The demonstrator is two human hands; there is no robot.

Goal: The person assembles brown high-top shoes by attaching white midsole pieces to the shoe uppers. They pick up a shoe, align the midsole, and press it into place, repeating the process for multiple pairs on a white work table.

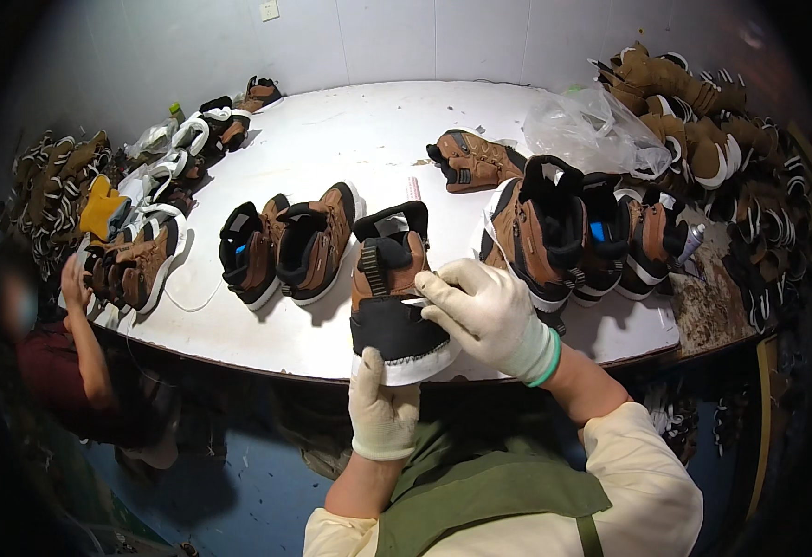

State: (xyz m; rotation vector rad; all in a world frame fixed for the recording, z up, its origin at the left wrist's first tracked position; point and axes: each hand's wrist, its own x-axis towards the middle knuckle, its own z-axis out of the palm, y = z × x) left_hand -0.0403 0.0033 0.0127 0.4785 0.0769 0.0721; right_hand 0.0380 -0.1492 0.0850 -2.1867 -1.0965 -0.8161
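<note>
A brown and black shoe (395,320) with a white sole is tilted up at the near edge of the table, its toe toward me. My left hand (383,413), in a white knit glove, grips the toe end, with the thumb up against the white sole edge and the other fingers hidden underneath. My right hand (485,316), gloved the same way with a green cuff, is closed in a pinch at the shoe's right side. A thin pale sliver shows by its fingertips, too small to name.
Brown shoes (318,243) stand left of my hands, and more shoes (541,232) stand close on the right. One shoe (476,160) lies behind. A clear plastic bag (596,130) and shoe piles (694,111) fill the far right. A co-worker's hand (76,283) touches shoes at left.
</note>
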